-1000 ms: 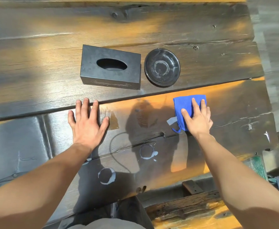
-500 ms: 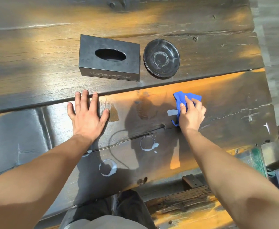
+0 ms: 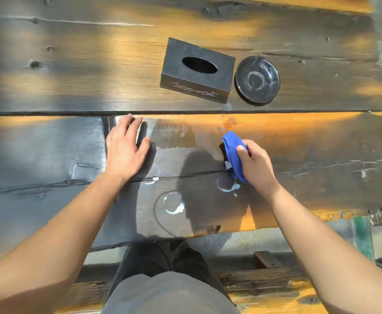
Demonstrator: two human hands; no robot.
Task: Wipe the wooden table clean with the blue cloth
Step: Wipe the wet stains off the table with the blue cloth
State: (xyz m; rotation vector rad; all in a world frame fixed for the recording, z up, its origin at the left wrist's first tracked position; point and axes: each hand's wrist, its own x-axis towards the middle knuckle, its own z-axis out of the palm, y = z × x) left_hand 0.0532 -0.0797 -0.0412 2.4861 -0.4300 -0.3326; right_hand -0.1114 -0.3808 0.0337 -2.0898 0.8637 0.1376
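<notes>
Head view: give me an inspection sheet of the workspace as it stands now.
Surface: wooden table, dark planks; white ring marks near the front edge, not yet wiped.
Job's things: blue cloth, bunched, in the right hand, just above one ring mark.
Clutter: black tissue box and dark saucer side by side on the far plank; whether they touch cannot be told.
Hands: left hand flat on the table, fingers spread; right hand closed on the cloth.
Cables: nothing seen.
Surroundings: wooden bench below the table edge; the person's legs between.
</notes>
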